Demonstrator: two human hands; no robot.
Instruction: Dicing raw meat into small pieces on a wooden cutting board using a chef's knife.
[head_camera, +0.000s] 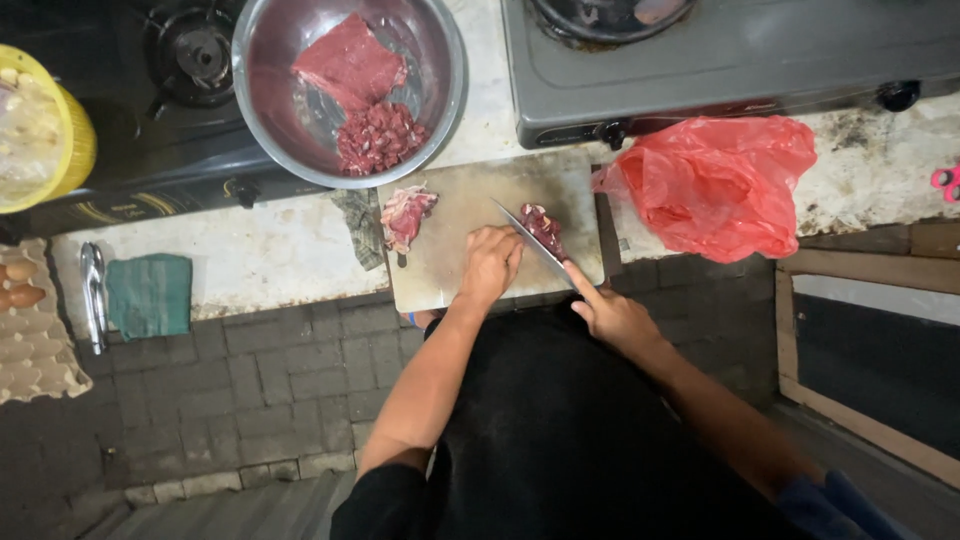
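- Head view: the right hand (612, 315) is closed around the handle of a thin steel knife (530, 238), blade touching a dark red meat piece (543, 228).
- The left hand (489, 265) rests curled on the pale flat cutting board (470, 235).
- A round shiny metal bowl (440, 110) holds raw meat.

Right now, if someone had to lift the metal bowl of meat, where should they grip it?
Probably by the metal bowl's bare rim, both hands on opposite sides, from the counter side. It has no handles, and the meat slab and cut pieces weigh its middle.
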